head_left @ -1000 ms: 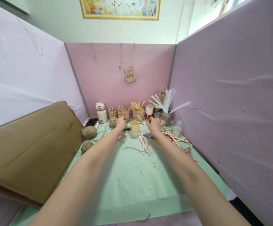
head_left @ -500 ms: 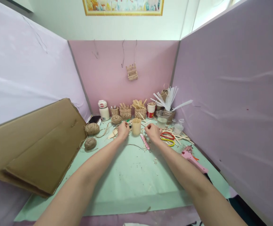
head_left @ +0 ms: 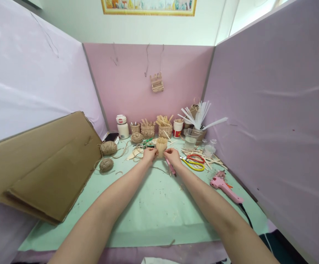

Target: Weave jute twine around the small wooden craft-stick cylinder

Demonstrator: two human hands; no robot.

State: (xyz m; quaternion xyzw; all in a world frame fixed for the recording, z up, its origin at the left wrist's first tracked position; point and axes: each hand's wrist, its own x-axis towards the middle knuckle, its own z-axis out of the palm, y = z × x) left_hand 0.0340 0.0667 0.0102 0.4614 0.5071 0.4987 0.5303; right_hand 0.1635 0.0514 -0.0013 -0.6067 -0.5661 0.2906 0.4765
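A small tan cup of upright wooden sticks with an uneven rim (head_left: 161, 144) stands near the middle of the table. My left hand (head_left: 149, 155) is closed in a pinch at its lower left side. At its lower right side, my right hand (head_left: 173, 156) pinches too. Whatever the fingertips hold is too small to make out. Just under my right hand lies a pink cutter (head_left: 171, 168), partly covered. Red-handled scissors (head_left: 195, 158) and a yellow-handled pair (head_left: 196, 166) rest right of that hand. A loose strand of twine (head_left: 159, 168) curves in front of the cup.
Balls of twine (head_left: 109, 147) lie at left beside a large folded cardboard (head_left: 46, 165). Along the back stand a white bottle (head_left: 123, 128), stick-filled baskets (head_left: 165, 131) and a clear cup (head_left: 191, 139). Wooden strips (head_left: 209, 159) and a pink glue gun (head_left: 227, 189) occupy the right.
Both hands have come inward from either side of the stick cup and now meet its lower front sides. The view has shifted slightly.
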